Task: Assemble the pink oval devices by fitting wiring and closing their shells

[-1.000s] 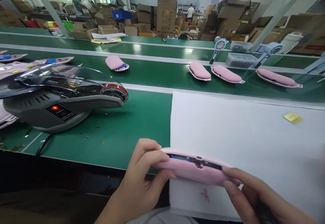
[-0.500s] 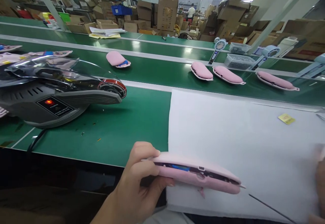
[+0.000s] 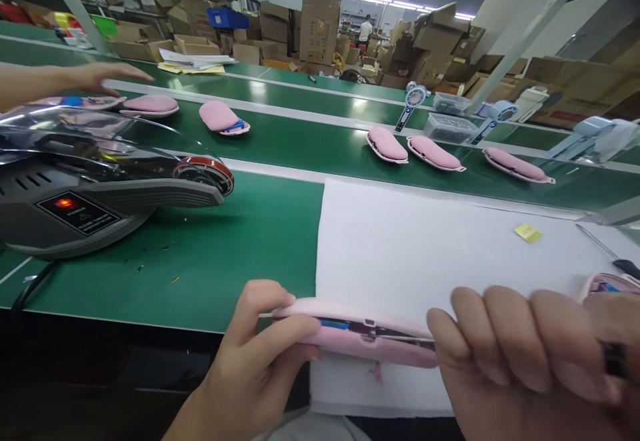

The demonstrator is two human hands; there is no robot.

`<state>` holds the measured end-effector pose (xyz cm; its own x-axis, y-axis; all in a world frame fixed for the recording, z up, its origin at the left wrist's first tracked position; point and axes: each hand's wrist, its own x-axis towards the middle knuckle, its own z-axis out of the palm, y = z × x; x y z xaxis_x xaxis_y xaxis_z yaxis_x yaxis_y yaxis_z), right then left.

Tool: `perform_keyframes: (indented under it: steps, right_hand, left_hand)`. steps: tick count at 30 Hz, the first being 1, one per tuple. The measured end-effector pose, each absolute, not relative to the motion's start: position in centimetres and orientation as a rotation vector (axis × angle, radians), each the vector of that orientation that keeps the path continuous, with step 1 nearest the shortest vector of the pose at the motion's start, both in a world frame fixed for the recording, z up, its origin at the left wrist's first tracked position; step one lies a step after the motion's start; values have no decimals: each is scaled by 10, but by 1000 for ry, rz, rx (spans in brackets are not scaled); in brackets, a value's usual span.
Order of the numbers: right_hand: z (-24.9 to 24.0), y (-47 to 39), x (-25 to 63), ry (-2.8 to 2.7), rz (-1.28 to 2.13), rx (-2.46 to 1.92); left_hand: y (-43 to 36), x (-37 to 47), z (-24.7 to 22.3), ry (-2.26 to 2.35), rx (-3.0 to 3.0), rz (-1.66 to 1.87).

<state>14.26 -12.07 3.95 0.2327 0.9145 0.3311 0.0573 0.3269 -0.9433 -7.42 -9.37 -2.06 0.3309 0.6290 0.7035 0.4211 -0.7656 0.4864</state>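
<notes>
My left hand (image 3: 260, 354) pinches the left end of a pink plastic casing (image 3: 370, 349), its two halves parted along a long seam. Blue and dark parts and a small port show inside that gap. Closed in a fist, my right hand (image 3: 520, 354) grips a screwdriver whose thin metal shaft (image 3: 400, 338) lies along the seam; a bit of its dark handle (image 3: 614, 359) shows. The casing's right end is hidden behind my right fingers. Below the casing, a small pink piece (image 3: 376, 373) is seen against the white mat (image 3: 380, 247).
Several pink casings (image 3: 435, 154) lie along the green conveyor (image 3: 300, 137). A grey machine with a clear cover (image 3: 115, 194) stands left; another person's hand (image 3: 95, 77) reaches in behind it. On the mat are a yellow label (image 3: 528, 232), another screwdriver (image 3: 625, 266) and an open pink casing (image 3: 607, 284).
My right hand has come in from the right edge, bringing the screwdriver shaft into the casing's seam. Another person's hand has appeared at the left, near an additional pink casing. The view has shifted slightly.
</notes>
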Motion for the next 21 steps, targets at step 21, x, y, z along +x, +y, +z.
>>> perform_keyframes:
  steps: [21]
  right_hand:
    - [22, -107, 150, -908, 905, -1219]
  left_hand:
    - [-110, -72, -28, 1079, 2141, 1339]
